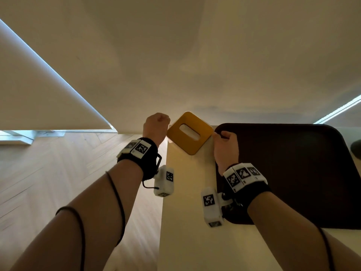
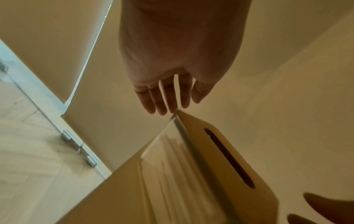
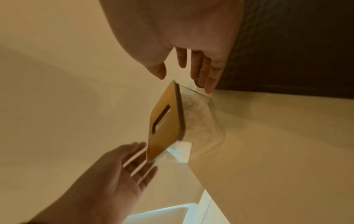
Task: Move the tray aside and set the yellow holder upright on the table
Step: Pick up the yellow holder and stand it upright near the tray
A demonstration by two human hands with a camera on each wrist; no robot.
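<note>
The holder has a mustard-yellow lid over a clear body, the tray is dark brown, the surface pale cream, the floor light herringbone wood.

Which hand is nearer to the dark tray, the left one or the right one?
Right. The right hand is at the near-left corner of the dark tray, its fingers by the rim. The left hand is beyond the yellow holder, away from the tray.
</note>
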